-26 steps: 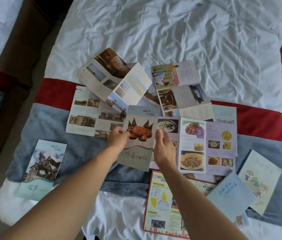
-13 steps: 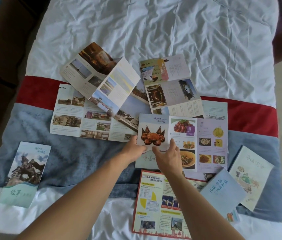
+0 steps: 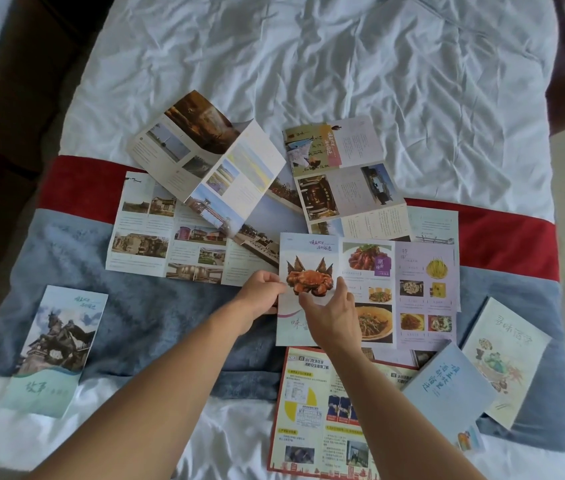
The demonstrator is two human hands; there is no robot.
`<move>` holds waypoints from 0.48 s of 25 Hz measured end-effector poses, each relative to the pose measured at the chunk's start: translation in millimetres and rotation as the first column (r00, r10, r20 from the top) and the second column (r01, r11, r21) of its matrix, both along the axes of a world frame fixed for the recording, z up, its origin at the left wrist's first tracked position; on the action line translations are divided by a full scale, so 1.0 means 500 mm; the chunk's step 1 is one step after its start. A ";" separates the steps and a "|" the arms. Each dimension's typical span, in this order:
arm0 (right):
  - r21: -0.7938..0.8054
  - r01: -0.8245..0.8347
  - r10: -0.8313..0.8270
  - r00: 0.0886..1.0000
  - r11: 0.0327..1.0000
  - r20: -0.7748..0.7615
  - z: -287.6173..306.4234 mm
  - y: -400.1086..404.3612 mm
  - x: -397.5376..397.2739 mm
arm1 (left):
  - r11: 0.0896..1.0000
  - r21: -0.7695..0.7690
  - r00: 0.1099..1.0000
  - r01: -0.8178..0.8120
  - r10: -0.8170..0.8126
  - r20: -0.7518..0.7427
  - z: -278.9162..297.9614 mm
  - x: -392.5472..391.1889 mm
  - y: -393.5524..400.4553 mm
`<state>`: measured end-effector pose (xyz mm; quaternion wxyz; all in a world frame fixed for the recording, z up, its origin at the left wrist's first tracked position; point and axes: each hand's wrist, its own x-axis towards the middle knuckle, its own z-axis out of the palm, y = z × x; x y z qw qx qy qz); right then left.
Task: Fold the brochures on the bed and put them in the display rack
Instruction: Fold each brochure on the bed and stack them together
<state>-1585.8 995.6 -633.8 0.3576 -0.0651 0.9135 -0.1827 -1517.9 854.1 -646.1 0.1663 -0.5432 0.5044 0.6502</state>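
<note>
Now | crab brochure half-folded; food panels showing | left hand pinching edge

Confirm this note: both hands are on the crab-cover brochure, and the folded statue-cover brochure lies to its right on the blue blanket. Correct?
Not quite. The head view shows the statue-cover brochure to the left of the crab-cover brochure, not the right. Left hand and right hand are both on it.

A white sheet meets a red-striped grey-blue blanket; the brochure cover shows an orange-red crab.
</note>
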 end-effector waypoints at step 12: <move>-0.107 0.035 -0.042 0.997 0.994 -0.061 0.017 -0.006 0.008 | 0.866 -0.465 0.960 -0.183 0.260 0.106 0.035 -0.014 -0.058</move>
